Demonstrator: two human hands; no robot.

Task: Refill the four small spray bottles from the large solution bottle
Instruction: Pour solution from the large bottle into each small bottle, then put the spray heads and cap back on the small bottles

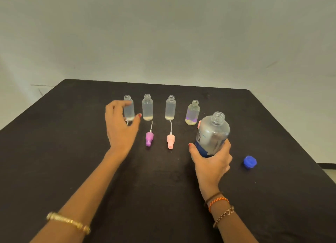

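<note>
Large solution bottle was uncapped and upright, off to the right of the row, gripped low around its blue label by your right hand, fingers wrapped firmly round the body; whether its base sat on the bench or hung just above it, I could not tell. Its blue cap lay on the bench well to the right. Four small spray bottles stood in a line farther back, all open-necked, each with only a little liquid at the bottom: the far-left bottle, the second bottle, the third bottle and the rounder fourth bottle, which sat nearest the big one. Your left hand was at the far-left bottle, fingers loosely curved about its lower part, thumb out toward the second; contact looked likely but a closed grip was not plain. A purple sprayer head and a pink sprayer head lay in front of the second and third bottles, dip tubes pointing back at them. Judged as the start of the first pour. To do it well, you would want the small bottle pinned steady or lifted toward the big one, the two necks brought close, and the tilt kept slow, since the small mouth is narrow and the large one wide; watch the sprayer heads under your forearm path.
</note>
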